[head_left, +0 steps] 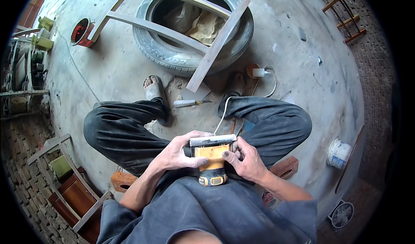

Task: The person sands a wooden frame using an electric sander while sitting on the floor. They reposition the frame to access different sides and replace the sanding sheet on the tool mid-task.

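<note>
A yellow and black electric sander point(211, 156) rests in my lap, its flat pale pad point(213, 140) turned away from me. My left hand point(182, 152) is closed around its left side, the thumb lying across the yellow body. At the right end of the pad, my right hand point(247, 159) has its fingers bent in and its thumb against the tool. What those right fingertips pinch is hidden. White dust coats the left hand. A white cord point(222, 116) runs away from the sander toward the floor ahead.
Beyond my feet, a wooden frame point(220, 43) leans across a tyre point(160, 56) with bags inside. A knife point(190, 103) and a small white bottle point(259, 73) lie nearer. A red-rimmed bucket point(82, 32) stands far left, a white bucket point(339, 152) right. Bricks point(285, 168) flank me.
</note>
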Tool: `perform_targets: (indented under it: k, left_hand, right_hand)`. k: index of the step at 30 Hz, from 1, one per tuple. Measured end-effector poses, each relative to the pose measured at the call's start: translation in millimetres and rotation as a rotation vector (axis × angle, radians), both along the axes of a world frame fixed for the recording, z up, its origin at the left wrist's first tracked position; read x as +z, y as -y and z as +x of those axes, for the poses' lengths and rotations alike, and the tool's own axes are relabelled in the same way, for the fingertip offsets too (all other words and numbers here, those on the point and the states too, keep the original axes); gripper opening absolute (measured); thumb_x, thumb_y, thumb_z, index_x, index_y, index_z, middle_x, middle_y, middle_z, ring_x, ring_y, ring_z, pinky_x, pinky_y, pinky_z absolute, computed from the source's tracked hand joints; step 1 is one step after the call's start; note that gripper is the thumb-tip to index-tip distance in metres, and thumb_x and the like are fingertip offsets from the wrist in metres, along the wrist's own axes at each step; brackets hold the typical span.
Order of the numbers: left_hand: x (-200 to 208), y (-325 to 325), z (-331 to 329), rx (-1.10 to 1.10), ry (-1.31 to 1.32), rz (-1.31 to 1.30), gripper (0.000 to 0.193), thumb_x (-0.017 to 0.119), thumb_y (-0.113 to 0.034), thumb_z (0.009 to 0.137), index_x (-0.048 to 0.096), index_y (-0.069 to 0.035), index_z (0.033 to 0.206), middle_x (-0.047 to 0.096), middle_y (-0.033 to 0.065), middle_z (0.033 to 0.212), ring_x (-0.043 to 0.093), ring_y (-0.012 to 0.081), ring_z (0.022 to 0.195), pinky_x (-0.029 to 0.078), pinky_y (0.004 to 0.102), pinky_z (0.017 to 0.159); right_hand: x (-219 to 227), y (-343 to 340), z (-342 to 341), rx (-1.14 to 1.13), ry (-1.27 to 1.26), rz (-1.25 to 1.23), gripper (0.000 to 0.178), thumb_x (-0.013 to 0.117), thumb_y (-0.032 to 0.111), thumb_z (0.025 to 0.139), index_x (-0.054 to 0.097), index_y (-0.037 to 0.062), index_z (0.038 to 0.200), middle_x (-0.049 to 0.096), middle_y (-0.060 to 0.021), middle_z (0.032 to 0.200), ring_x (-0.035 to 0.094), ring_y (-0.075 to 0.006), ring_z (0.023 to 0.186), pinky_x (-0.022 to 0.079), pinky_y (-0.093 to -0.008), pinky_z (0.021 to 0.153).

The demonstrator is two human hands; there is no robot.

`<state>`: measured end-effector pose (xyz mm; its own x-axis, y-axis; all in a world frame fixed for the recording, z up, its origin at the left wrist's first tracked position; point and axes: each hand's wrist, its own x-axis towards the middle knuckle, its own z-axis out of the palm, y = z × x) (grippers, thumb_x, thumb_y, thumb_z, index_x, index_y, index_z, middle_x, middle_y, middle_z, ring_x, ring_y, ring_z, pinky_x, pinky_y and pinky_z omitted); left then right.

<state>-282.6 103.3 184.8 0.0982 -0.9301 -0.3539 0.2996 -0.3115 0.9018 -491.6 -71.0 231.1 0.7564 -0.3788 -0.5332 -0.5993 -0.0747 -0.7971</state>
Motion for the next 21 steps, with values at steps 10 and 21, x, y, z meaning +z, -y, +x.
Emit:
perform_targets:
  k: [10, 21]
  left_hand:
    - [-5.7, -9.2, -0.9, 0.017, -0.216, -0.013, 0.067, 0.077, -0.037, 0.096, 0.059, 0.002, 0.146, 0.064, 0.0163, 0.145, 0.058, 0.0256, 0.135, 0.042, 0.0409, 0.117]
    - [-6.4, -8.2, -2.5, 0.008, -0.271, -0.041, 0.066, 0.076, -0.036, 0.096, 0.058, 0.004, 0.146, 0.063, 0.0171, 0.145, 0.058, 0.0254, 0.134, 0.042, 0.0403, 0.117]
  right_hand:
    - [18.6, 1.8, 19.4, -0.026, -0.096, 0.093, 0.047, 0.078, 0.039, 0.099, 0.055, 0.0024, 0.081, 0.048, -0.0024, 0.065, 0.042, -0.0123, 0.062, 0.039, -0.0349, 0.057]
    - [41.5, 5.8, 29.0, -0.075, -0.302, 0.203, 0.050, 0.077, 0.034, 0.098, 0.051, 0.0043, 0.067, 0.048, 0.0006, 0.061, 0.040, -0.0079, 0.060, 0.036, -0.0342, 0.052]
